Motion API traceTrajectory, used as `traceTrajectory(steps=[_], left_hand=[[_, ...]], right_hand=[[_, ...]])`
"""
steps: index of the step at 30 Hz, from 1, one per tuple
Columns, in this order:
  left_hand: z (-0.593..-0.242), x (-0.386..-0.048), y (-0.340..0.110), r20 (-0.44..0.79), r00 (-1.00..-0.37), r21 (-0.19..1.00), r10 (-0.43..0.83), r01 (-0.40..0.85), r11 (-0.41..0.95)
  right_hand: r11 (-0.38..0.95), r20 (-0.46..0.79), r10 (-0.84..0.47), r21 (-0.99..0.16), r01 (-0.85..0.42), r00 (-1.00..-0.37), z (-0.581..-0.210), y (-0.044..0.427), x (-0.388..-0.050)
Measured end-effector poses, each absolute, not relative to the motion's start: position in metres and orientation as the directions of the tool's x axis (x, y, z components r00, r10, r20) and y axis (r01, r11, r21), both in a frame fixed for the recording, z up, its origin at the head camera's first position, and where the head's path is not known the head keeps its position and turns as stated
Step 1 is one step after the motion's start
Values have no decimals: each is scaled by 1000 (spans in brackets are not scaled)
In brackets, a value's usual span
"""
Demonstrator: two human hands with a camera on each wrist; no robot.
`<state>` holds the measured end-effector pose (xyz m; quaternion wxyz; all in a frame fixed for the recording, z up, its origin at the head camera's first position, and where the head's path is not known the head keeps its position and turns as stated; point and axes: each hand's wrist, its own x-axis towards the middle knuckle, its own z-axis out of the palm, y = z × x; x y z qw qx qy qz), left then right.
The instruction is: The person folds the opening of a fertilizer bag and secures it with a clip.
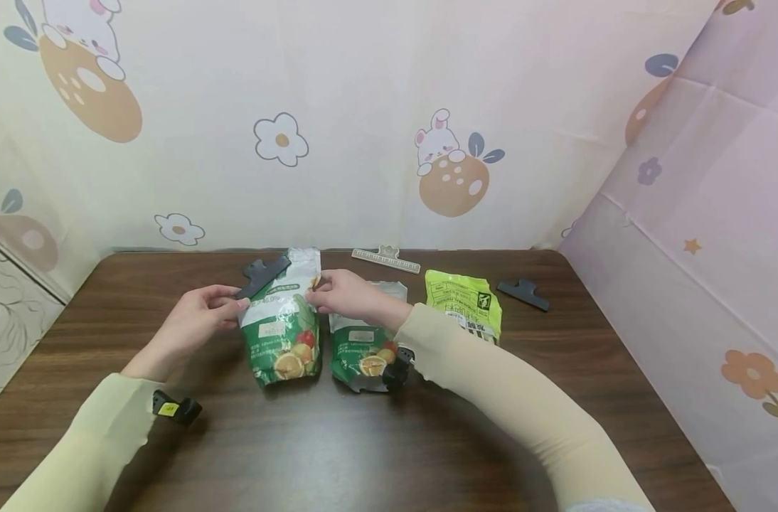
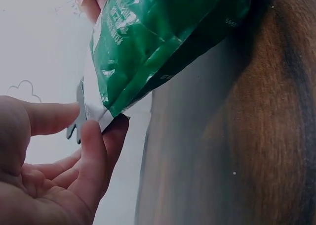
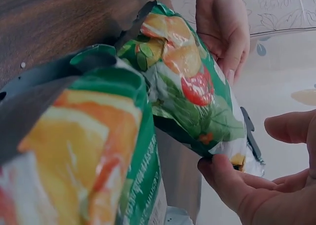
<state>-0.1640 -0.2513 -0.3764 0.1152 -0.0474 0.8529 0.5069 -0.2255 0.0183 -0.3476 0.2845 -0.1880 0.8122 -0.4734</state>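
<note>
my left hand [image 1: 200, 313] is closed in a pinch on the left edge of the green pouch [image 1: 274, 331], its digits meeting just below the black clip [image 1: 261, 276] fixed slantwise across the pouch's upper left; one digit touches the clip. my right hand [image 1: 353, 295] is at the pouch's upper right edge: fingertips contact the edge, while another digit, by the right wrist view, stands straight and clear of it. whether those fingertips pinch the material i cannot tell. the pouch is upright at the left of the table [image 1: 286, 455], between my hands. the second green pouch [image 1: 357, 348] is just beside it, partly behind my right forearm. the yellow-green packet [image 1: 459, 295] lies further right, near a loose black clip [image 1: 523, 294].
</note>
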Motion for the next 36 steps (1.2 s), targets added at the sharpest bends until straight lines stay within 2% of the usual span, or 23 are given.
traceTrajectory(steps=[3, 11, 17, 36], left_hand=[[-379, -165, -253, -280, -959, 852, 43, -227, 471], [-382, -168, -254, -338, -939, 836, 64, -269, 478], [-385, -168, -255, -371, -925, 827, 79, -290, 481], [-398, -176, -258, -381, -917, 825, 119, -279, 491]], right_hand=[[490, -303, -584, -871, -30, -753, -350, 17, -225], [564, -284, -628, -808, -172, -725, -355, 13, -225], [577, -276, -645, -787, -217, -712, -358, 10, -227], [642, -348, -618, -740, -198, -705, -364, 3, -225]])
